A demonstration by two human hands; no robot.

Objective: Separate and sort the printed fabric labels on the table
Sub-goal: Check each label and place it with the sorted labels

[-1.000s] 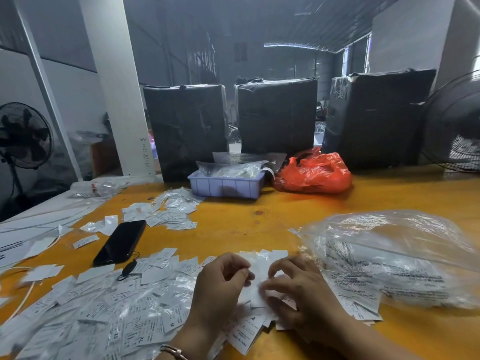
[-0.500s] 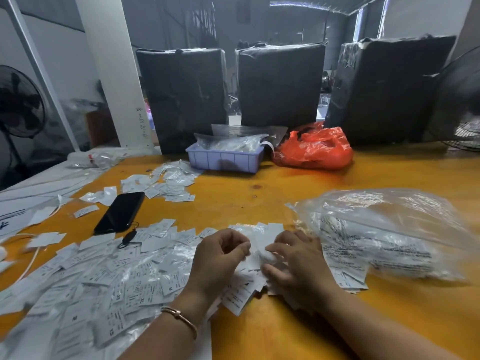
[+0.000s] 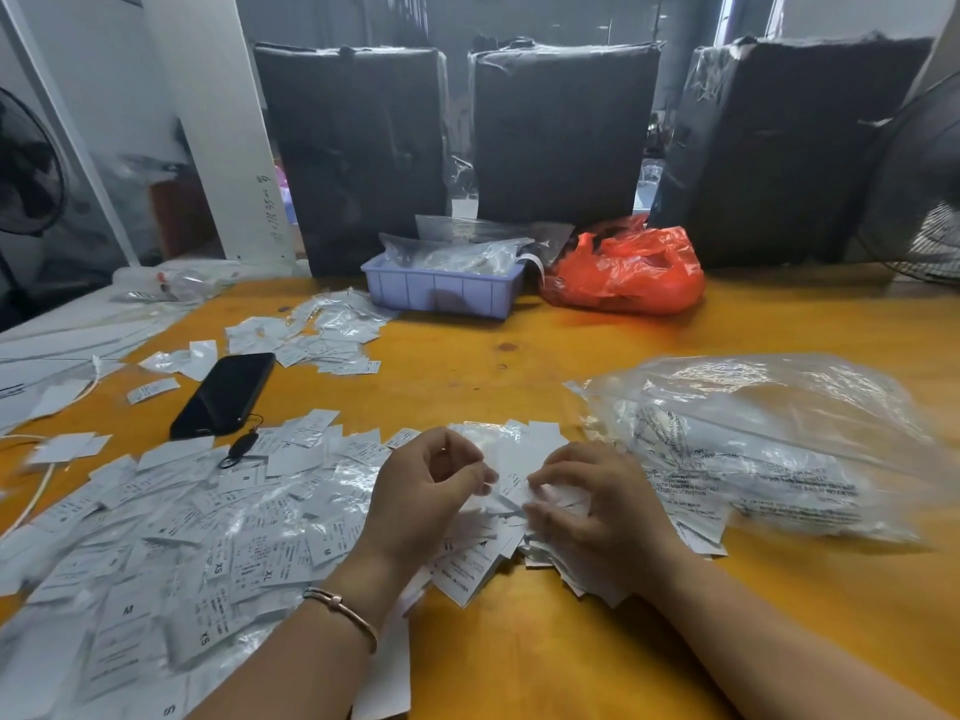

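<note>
Glossy orange wood table [image 3: 597, 366] — crinkly clear plastic bag [image 3: 769, 433], matt white labels [image 3: 249, 558], shiny red bag [image 3: 628, 272].

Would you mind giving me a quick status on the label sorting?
Left hand and right hand both pinching labels over the pile. Most labels unsorted. Clear plastic bag lying close beside right hand.

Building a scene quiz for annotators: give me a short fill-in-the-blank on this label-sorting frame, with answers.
1. The black phone lies on the ____ wooden table.
2. The lilac plastic tray stands left of the ____ plastic bag.
3. The left hand and right hand both pinch white printed ____.
4. The bracelet is on the ____ wrist.

Answers: yellow; red; labels; left
</note>
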